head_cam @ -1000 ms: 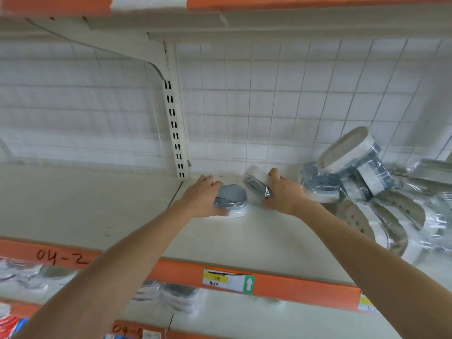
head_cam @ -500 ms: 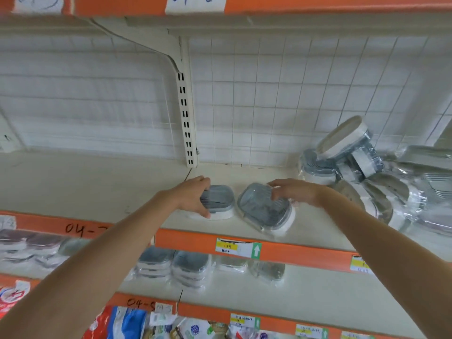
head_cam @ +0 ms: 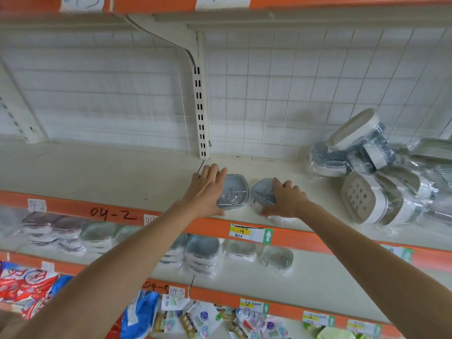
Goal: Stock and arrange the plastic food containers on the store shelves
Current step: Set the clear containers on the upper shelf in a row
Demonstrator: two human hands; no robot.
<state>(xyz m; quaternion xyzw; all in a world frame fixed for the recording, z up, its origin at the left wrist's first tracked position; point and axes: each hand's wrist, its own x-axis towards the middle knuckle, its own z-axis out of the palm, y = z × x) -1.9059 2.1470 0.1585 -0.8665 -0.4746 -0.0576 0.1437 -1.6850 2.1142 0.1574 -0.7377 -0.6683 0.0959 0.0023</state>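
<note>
Room: store aisle, cream shelving with orange front rails, a white wire-grid back panel (head_cam: 269,94) and a slotted upright (head_cam: 201,113).
Shelf: the middle shelf (head_cam: 97,177) is cream and mostly bare on its left half; its rail bears handwritten "04-2" (head_cam: 113,214) and a price tag (head_cam: 250,233) with a green arrow.
Containers: two small grey-lidded containers sit side by side near the shelf's front edge, just right of the upright; the left container (head_cam: 234,192) lies flat, the right container (head_cam: 263,193) looks slightly tilted.
Left hand: the left hand (head_cam: 208,189) lies with straight fingers along the left container's left side, thumb at its front edge; grip apart, not closed round it.
Right hand: the right hand (head_cam: 285,198) rests over the right container, fingers bent over its top and thumb low at the front; grip clamped on it.
Pile: a heap (head_cam: 381,177) of wrapped containers lies tumbled at the shelf's right, some on edge, one showing a perforated face.
Lower shelf: stacked wrapped containers (head_cam: 203,253) stand below; lower still, bright packets (head_cam: 27,282).
Hard to see: the heap is cut off at the right edge; plastic wrap glare blurs its count; the right container's right half is hidden under the hand; the tag's writing is unreadable apart from its digits.
</note>
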